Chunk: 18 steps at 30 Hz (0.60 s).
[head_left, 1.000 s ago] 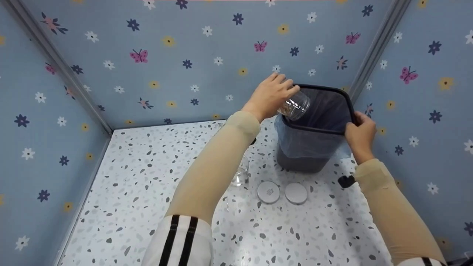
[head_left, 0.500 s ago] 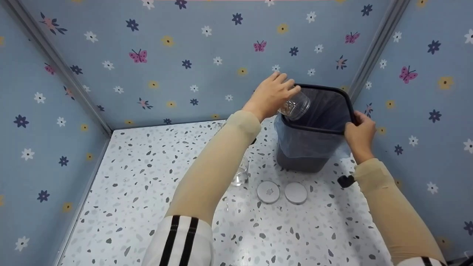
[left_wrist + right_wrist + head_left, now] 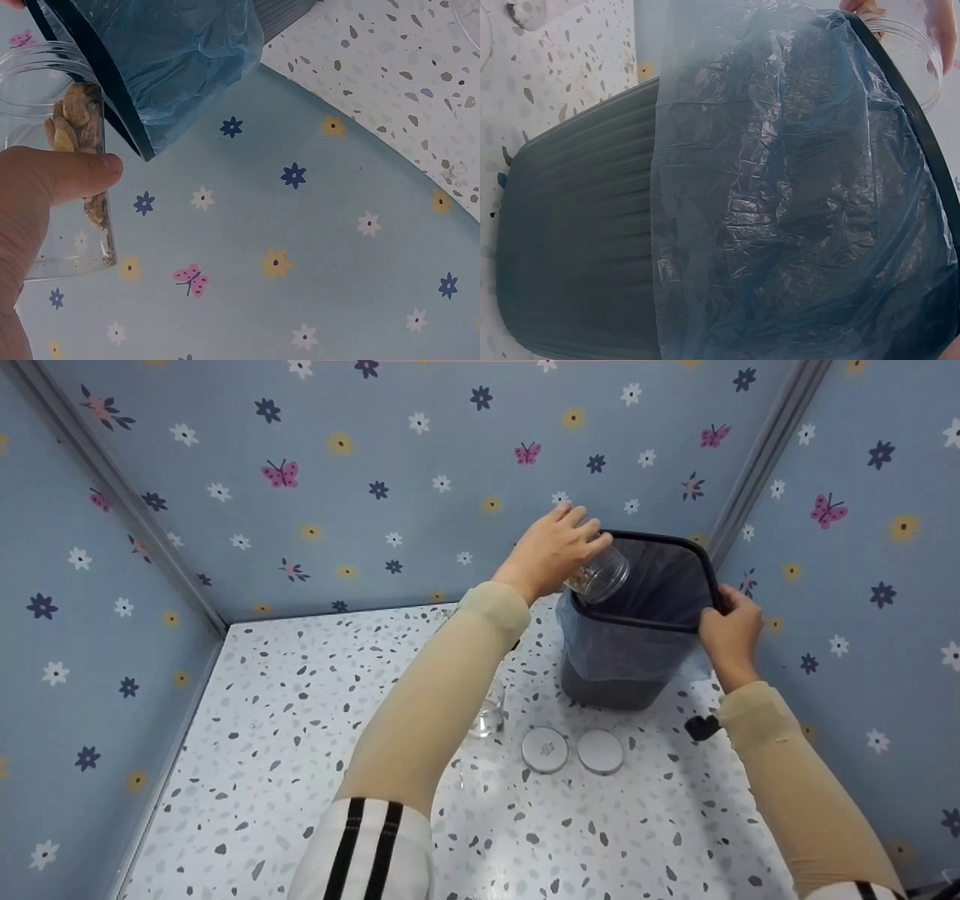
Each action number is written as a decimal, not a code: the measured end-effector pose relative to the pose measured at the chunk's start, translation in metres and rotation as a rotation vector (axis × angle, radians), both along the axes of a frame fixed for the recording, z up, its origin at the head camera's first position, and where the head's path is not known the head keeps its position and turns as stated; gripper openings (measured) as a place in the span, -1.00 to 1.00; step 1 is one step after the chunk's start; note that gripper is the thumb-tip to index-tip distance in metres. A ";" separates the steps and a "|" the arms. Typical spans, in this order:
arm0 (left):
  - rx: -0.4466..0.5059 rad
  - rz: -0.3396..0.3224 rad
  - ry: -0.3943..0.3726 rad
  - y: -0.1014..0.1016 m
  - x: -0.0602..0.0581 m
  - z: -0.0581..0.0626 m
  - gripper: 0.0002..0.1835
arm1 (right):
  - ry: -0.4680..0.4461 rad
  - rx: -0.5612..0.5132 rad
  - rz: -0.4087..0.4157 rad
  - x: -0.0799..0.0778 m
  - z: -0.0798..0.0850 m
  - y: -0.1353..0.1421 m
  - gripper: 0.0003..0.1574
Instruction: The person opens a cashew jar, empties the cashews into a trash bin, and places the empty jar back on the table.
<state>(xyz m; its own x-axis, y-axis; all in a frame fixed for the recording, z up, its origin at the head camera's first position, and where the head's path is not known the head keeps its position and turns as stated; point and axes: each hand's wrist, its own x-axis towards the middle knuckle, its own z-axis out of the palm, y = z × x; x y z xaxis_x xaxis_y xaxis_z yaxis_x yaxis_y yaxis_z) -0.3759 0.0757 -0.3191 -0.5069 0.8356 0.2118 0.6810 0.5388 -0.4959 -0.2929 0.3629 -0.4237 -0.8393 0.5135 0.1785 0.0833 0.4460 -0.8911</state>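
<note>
My left hand (image 3: pixel 551 551) grips a clear jar (image 3: pixel 604 577) tipped on its side, its open mouth just over the left edge of a grey bin (image 3: pixel 609 690). Inside the jar, the left wrist view shows brown, irregular dried pieces (image 3: pixel 77 120) lying along the lower wall; I cannot tell what kind they are. My right hand (image 3: pixel 733 634) holds the bin's black rim (image 3: pixel 652 624) at its right corner, thumb over the top. A thin blue bag (image 3: pixel 765 172) lines the bin and hangs down outside. The bin's bottom inside is hidden.
Two round white lids (image 3: pixel 545 750) lie side by side on the speckled table (image 3: pixel 262 750) in front of the bin. A clear container (image 3: pixel 487 721) stands partly hidden behind my left forearm. Flower-patterned walls (image 3: pixel 420 457) close off the back and both sides.
My left hand and the jar have risen very slightly, the jar still tilted over the rim. The right hand and the bin stay where they were.
</note>
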 end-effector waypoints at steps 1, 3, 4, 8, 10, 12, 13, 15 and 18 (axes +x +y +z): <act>-0.007 0.001 0.002 0.000 0.000 0.000 -0.35 | 0.004 -0.001 0.001 0.000 0.000 0.000 -0.27; -0.019 0.003 0.007 0.000 0.000 0.000 -0.35 | 0.009 0.001 -0.001 -0.001 0.000 0.000 -0.27; -0.024 0.004 0.007 0.000 0.000 0.000 -0.33 | 0.011 0.002 -0.003 -0.001 0.000 0.000 -0.27; -0.045 0.015 0.003 0.000 0.000 0.001 -0.31 | 0.010 -0.001 0.001 -0.002 -0.001 0.001 -0.27; -0.061 0.023 -0.001 0.001 0.001 0.002 -0.30 | 0.005 -0.007 0.007 -0.002 -0.002 0.001 -0.27; -0.078 0.029 -0.003 0.002 0.002 0.004 -0.31 | 0.003 -0.018 0.014 -0.002 -0.002 0.002 -0.26; -0.085 0.032 -0.005 0.002 0.002 0.004 -0.30 | 0.000 -0.023 0.017 -0.002 -0.002 0.003 -0.26; -0.090 0.035 -0.008 0.003 0.002 0.005 -0.29 | 0.001 -0.023 0.014 -0.002 -0.001 0.003 -0.26; -0.094 0.037 -0.013 0.003 0.002 0.005 -0.27 | 0.001 -0.022 0.009 -0.002 -0.001 0.002 -0.27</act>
